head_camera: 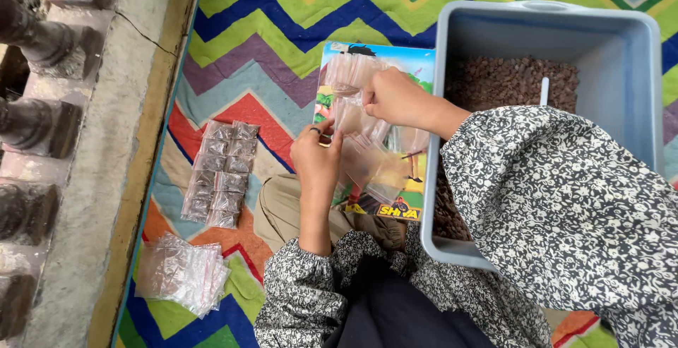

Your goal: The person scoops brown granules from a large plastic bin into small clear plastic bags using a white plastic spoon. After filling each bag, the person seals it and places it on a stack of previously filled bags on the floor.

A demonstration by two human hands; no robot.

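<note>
From the head view, your left hand and right hand both pinch a clutch of small clear empty plastic pouches, too overlapped to count, held above one colourful picture book on your lap. To your right stands one grey plastic tub of brown granules, with one white stick standing in them. To your left, on the zigzag-striped mat, about ten filled pouches lie in two columns, near one loose heap of empty pouches. Your patterned sleeve hides part of the tub.
</note>
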